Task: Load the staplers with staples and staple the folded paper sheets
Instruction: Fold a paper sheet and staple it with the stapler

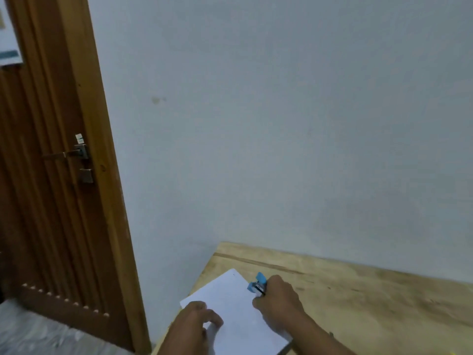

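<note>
The right hand (277, 299) has its fingers curled round a blue stapler (258, 284), whose mouth sits at the right edge of the folded white paper (238, 308). The left hand (198, 320) rests on the sheet's near left part, fingers bent and close together, pressing down. The paper lies at the left end of the wooden table (371, 303), which stands against a pale wall (281, 124) beside a wooden door (51, 175).
</note>
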`<state>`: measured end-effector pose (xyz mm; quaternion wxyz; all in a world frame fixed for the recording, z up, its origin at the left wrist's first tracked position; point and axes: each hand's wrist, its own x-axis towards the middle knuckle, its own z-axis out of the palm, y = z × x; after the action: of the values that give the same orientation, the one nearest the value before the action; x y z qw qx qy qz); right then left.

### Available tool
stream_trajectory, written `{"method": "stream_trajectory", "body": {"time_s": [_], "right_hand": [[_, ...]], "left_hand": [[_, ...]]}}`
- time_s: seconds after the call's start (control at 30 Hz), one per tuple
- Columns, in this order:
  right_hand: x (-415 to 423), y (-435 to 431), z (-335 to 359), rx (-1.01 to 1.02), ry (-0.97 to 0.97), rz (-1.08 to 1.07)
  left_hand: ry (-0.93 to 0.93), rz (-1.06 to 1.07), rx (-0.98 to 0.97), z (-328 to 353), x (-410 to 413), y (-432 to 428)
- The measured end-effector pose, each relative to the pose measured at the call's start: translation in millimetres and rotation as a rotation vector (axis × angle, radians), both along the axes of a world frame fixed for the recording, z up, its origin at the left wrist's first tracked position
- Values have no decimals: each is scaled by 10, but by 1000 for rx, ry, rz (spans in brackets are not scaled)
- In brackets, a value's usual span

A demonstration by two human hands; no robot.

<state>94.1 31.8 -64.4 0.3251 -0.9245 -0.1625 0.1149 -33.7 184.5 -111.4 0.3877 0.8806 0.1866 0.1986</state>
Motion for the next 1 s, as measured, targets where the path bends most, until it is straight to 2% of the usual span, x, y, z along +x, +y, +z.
{"method": "stream_trajectory", "body": {"time_s": [0.1, 0.13, 0.2, 0.3, 0.37, 0.43, 0.57, 0.77, 1.0], "right_hand": [[60, -36, 72, 424, 322, -104], [82, -74, 132, 519, 413, -122], [88, -194, 267, 652, 541, -113], [65, -365, 411, 801, 599, -62], [25, -483, 466, 835, 575, -84], [-30, -616, 535, 834, 535, -105], [-161, -893, 699, 832, 475, -89], [-339, -1217, 910, 996, 487, -127], [-517, -1440, 1089, 1005, 649, -124]], "left_hand": [[-24, 113, 112, 269, -34, -109], [-79, 186, 71, 292, -29, -79], [-42, 211, -189, 378, 2, -99], [-72, 170, -552, 503, 65, -174], [-130, 98, -725, 688, 48, -282], [-186, 62, -798, 833, 34, -392], [-241, -60, -684, 1062, -33, -546], [-226, -262, -715, 1331, -161, -789], [-349, -161, -580, 1591, -237, -896]]}}
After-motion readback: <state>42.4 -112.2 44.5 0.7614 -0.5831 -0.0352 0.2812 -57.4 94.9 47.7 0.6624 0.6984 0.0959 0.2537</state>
